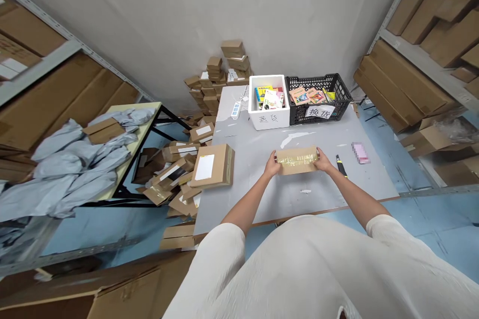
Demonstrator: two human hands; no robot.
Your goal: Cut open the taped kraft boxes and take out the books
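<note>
Between my two hands is a small brown cardboard box (297,166) with shiny tape across its face. My left hand (272,163) grips its left end, and my right hand (323,160) grips the right end. The fingers of both hands curl partly out of sight behind the box. To the right of my right hand lies a black and yellow utility knife (341,166) on the grey table (258,204). A larger cardboard box (213,165) with a white label sits at the table's left edge.
A white foam bin (269,118) and a black crate (339,109), both with books inside, stand at the table's back. Near them lies a power strip (235,110). A pink item (360,152) rests at right. Cartons (179,159) pile up left of the table; shelves flank both sides.
</note>
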